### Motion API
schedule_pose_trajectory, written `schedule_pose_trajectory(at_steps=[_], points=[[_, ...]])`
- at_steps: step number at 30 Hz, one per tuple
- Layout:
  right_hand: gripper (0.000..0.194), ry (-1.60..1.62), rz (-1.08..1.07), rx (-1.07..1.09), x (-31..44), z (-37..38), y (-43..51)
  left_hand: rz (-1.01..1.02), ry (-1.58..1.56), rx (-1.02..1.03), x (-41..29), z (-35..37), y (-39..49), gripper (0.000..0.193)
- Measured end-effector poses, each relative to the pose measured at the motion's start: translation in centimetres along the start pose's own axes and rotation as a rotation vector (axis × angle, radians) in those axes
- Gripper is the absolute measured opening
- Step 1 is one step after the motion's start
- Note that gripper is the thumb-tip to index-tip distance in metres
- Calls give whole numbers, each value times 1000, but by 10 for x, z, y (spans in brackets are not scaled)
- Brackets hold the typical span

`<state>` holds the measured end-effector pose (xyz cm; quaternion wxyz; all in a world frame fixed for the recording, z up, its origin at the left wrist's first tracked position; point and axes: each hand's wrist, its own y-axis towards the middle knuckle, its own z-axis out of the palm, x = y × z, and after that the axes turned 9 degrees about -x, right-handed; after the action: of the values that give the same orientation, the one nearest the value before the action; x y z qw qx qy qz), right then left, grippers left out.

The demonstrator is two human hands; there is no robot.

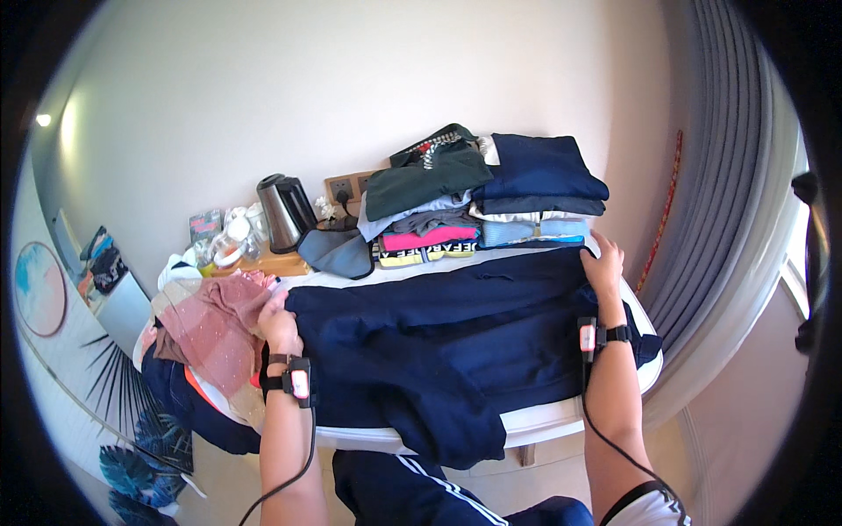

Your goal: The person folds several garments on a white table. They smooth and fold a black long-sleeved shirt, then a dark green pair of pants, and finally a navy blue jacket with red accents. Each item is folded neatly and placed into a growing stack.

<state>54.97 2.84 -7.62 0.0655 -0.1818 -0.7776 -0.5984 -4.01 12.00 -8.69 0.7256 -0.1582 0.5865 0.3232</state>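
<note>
A dark navy garment (421,342), apparently trousers, lies spread across a white table (546,424) in front of me. One part of it hangs over the near edge. My left hand (281,325) grips its upper left corner, next to a heap of pink and beige clothing (217,315). At its far right corner, my right hand (603,266) holds the cloth between thumb and fingers. The fingertips of both hands are partly hidden. More dark cloth (648,348) sticks out beyond my right wrist.
Two stacks of folded clothes, a left stack (427,191) and a right stack (539,171), stand against the wall. Left of them are a grey-blue cloth item (339,250), a steel kettle (283,214) and a wooden tray (270,263). A grey curtain (717,164) hangs at the right.
</note>
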Motion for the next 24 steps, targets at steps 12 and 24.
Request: schedule_pose_trajectory(at_steps=[12, 24], points=[[24, 664, -98, 869, 108, -59, 12, 444, 424, 935, -53, -13, 3, 33], [32, 892, -696, 1584, 266, -141, -59, 52, 492, 1078, -21, -32, 13, 54]])
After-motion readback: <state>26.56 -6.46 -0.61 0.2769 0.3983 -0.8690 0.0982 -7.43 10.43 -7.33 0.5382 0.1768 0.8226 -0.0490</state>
